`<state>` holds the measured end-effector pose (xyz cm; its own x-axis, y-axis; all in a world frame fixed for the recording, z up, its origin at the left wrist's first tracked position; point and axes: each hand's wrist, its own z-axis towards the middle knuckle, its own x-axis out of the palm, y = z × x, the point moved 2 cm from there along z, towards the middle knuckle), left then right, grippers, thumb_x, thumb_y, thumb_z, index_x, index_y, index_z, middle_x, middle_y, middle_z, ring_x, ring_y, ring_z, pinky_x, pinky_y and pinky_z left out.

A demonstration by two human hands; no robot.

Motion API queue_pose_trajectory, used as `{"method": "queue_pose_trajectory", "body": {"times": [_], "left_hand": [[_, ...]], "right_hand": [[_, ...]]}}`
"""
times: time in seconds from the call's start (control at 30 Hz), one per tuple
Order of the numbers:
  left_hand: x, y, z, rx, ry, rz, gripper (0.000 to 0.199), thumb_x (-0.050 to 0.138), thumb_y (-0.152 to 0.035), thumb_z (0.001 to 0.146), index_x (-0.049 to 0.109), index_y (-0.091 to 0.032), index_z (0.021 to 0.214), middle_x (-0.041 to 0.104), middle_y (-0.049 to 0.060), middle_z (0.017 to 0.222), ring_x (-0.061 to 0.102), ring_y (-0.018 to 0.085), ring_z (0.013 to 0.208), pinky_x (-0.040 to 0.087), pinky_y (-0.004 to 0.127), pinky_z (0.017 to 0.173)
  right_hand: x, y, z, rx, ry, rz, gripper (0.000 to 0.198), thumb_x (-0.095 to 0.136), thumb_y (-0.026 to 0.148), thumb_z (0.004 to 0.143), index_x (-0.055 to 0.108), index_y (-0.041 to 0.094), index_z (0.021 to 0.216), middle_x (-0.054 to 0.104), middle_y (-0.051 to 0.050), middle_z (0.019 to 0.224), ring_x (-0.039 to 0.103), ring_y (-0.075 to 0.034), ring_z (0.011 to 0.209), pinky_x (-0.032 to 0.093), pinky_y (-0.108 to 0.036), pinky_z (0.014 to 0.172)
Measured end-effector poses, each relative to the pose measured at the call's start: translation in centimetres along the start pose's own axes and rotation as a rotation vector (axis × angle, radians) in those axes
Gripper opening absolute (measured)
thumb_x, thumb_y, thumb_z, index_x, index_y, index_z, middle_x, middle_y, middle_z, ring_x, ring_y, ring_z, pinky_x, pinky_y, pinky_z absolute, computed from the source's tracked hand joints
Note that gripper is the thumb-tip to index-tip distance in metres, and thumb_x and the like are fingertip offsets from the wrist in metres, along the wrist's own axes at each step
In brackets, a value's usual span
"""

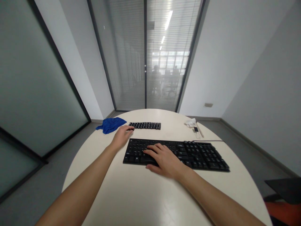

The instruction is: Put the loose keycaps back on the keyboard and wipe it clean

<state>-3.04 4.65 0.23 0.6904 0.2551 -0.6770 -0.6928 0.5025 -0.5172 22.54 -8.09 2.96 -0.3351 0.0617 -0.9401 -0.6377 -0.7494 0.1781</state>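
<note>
On the round table lies a black keyboard [204,155], part of its left-hand area showing no raised keycaps. My right hand [164,160] rests over its middle, fingers stretched out across the keys and thumb on the front edge. Behind the keyboard, loose black keycaps [148,126] are lined up in rows. My left hand [122,136] is at the left end of these rows, thumb and fingertips closed on a small black keycap [132,129]. The fingers partly cover it.
A crumpled blue cloth [110,125] lies at the table's back left. At the back right are a white tissue [190,122], a small black-and-clear item [196,130] and a thin stick-like tool [199,130]. The keyboard cable [209,140] runs over the right edge.
</note>
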Motion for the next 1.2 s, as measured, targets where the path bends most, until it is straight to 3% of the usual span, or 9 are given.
{"method": "queue_pose_trajectory", "body": {"times": [0.07, 0.13, 0.27, 0.43, 0.53, 0.67, 0.97, 1.2], "left_hand": [[-0.3, -1.0, 0.1, -0.033, 0.049, -0.136, 0.033, 0.058, -0.036, 0.091, 0.071, -0.019, 0.116, 0.071, 0.011, 0.117, 0.061, 0.028, 0.112, 0.044, 0.046, 0.105], [-0.6, -2.4, -0.1, -0.058, 0.183, -0.283, 0.041, 0.06, -0.041, 0.09, 0.068, -0.018, 0.124, 0.069, 0.011, 0.123, 0.062, 0.027, 0.115, 0.047, 0.043, 0.101], [-1.1, -5.7, -0.8, -0.053, 0.408, -0.354, 0.036, 0.062, -0.042, 0.089, 0.073, -0.018, 0.114, 0.072, 0.009, 0.12, 0.064, 0.026, 0.111, 0.047, 0.04, 0.101], [-0.9, -8.6, -1.5, -0.03, 0.547, -0.485, 0.032, 0.063, -0.039, 0.091, 0.07, -0.019, 0.114, 0.072, 0.007, 0.117, 0.066, 0.023, 0.107, 0.047, 0.037, 0.1], [-0.4, -9.6, -1.9, -0.051, 0.609, -0.622, 0.036, 0.065, -0.038, 0.09, 0.065, -0.018, 0.12, 0.072, 0.007, 0.113, 0.066, 0.021, 0.106, 0.048, 0.036, 0.098], [0.1, -10.1, -2.3, -0.074, 0.643, -0.65, 0.041, 0.065, -0.039, 0.091, 0.058, -0.017, 0.124, 0.074, 0.006, 0.101, 0.067, 0.02, 0.099, 0.048, 0.035, 0.095], [-0.2, -10.8, -2.4, -0.084, 0.634, -0.573, 0.028, 0.063, -0.038, 0.09, 0.067, -0.017, 0.109, 0.075, 0.006, 0.098, 0.069, 0.021, 0.095, 0.051, 0.033, 0.086], [-0.8, -11.4, -2.3, -0.099, 0.629, -0.554, 0.025, 0.061, -0.034, 0.091, 0.068, -0.016, 0.107, 0.076, 0.007, 0.096, 0.07, 0.02, 0.091, 0.052, 0.032, 0.083]], "right_hand": [[-0.1, 0.0, 0.0, 0.0, -0.002, 0.006, 0.052, 0.064, 0.047, 0.091, 0.054, 0.026, 0.137, 0.057, -0.01, 0.137, 0.05, -0.029, 0.12, 0.043, -0.046, 0.101], [-0.1, 0.0, 0.0, -0.003, -0.007, 0.015, 0.051, 0.064, 0.047, 0.091, 0.055, 0.026, 0.136, 0.058, -0.01, 0.136, 0.051, -0.029, 0.12, 0.043, -0.046, 0.101], [-0.1, -0.2, 0.2, 0.03, -0.063, 0.084, 0.042, 0.06, 0.042, 0.095, 0.056, 0.023, 0.132, 0.062, -0.009, 0.13, 0.054, -0.026, 0.117, 0.044, -0.043, 0.101], [0.0, -0.9, 0.2, 0.199, -0.224, 0.145, 0.035, 0.061, 0.031, 0.094, 0.054, 0.021, 0.127, 0.069, -0.008, 0.116, 0.062, -0.024, 0.105, 0.047, -0.039, 0.093], [-0.1, -1.1, 0.2, 0.197, -0.281, 0.126, 0.033, 0.064, 0.03, 0.092, 0.057, 0.022, 0.123, 0.071, -0.006, 0.11, 0.064, -0.023, 0.101, 0.047, -0.038, 0.09], [-0.2, -1.2, 0.3, 0.147, -0.313, 0.091, 0.025, 0.061, 0.032, 0.096, 0.062, 0.025, 0.119, 0.072, -0.005, 0.107, 0.066, -0.022, 0.098, 0.046, -0.037, 0.088], [-0.2, -1.3, 0.3, 0.159, -0.346, 0.067, 0.021, 0.063, 0.038, 0.096, 0.067, 0.022, 0.109, 0.074, -0.006, 0.097, 0.067, -0.022, 0.091, 0.048, -0.036, 0.082], [0.1, -1.4, 0.3, 0.145, -0.357, 0.05, 0.019, 0.065, 0.031, 0.094, 0.066, 0.021, 0.11, 0.073, -0.006, 0.099, 0.066, -0.023, 0.091, 0.047, -0.037, 0.083]]}}
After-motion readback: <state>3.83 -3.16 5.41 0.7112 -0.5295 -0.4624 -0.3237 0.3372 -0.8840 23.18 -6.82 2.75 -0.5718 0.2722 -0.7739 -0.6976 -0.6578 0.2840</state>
